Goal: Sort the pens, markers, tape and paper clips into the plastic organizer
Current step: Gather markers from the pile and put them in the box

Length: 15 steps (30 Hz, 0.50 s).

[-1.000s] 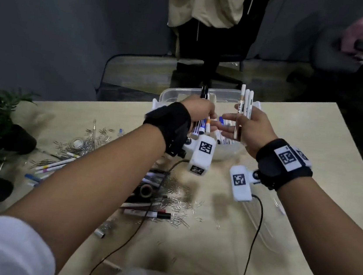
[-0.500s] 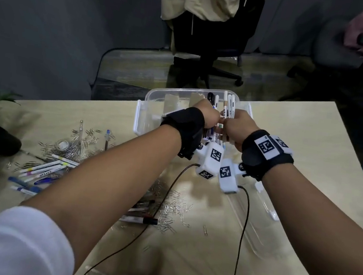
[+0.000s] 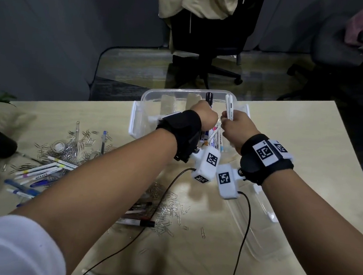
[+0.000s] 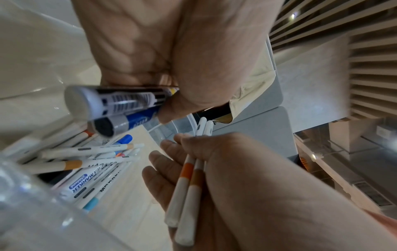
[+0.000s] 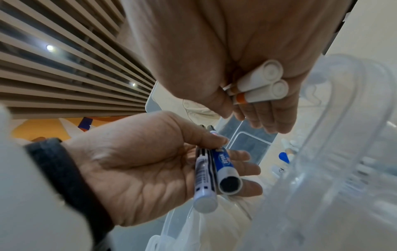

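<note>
Left fingers: the left hand [image 3: 203,115] wraps round two fat markers [image 5: 214,171].
Right fingers: the right hand [image 3: 237,127] holds two thin white markers [image 4: 187,185].
Change: a moment ago the hands were side by side; now apart, over the plastic organizer [image 3: 149,94].
Box: some markers lie inside.
Table [image 3: 308,175]: pens [image 3: 41,170], paper clips [image 3: 171,211], tape [image 3: 58,145] wait.

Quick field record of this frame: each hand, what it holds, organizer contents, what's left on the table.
left hand: grips two thick markers, over the organizer
right hand: grips two slim white pens, orange bands
organizer: clear plastic, several markers lying inside
table: paper clips, loose pens, tape roll unsorted
</note>
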Motion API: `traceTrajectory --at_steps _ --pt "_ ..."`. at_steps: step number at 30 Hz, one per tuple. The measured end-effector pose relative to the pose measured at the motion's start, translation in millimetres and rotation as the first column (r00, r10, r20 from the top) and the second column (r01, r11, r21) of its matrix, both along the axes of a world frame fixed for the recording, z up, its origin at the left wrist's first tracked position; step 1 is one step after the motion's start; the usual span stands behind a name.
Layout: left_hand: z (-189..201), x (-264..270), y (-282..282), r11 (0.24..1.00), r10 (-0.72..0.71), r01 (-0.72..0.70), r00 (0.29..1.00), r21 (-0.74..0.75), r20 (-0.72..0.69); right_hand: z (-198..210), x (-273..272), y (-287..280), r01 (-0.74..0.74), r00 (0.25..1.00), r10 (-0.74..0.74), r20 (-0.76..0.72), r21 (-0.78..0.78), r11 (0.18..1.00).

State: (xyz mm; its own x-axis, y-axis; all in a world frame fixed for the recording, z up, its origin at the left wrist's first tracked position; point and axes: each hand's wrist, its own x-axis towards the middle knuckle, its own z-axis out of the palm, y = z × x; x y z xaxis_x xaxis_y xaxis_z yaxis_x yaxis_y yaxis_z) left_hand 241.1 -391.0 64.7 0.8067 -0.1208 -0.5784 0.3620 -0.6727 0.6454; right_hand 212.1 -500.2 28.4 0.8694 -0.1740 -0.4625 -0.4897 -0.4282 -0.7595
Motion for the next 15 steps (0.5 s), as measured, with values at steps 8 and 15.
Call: traceTrajectory --at_steps 8,15 --pt "-7.1 2.2 -0.2 0.999 0.019 -0.020 0.999 -0.045 -0.025 1.8 -1.9 0.6 -0.008 1.000 0.008 0.022 0.005 1.000" --pt "-4.8 0.5 1.0 0.996 0.057 -0.055 0.998 -0.063 0.017 3.4 -4.4 0.1 -0.047 0.997 0.052 0.064 -0.073 0.996"
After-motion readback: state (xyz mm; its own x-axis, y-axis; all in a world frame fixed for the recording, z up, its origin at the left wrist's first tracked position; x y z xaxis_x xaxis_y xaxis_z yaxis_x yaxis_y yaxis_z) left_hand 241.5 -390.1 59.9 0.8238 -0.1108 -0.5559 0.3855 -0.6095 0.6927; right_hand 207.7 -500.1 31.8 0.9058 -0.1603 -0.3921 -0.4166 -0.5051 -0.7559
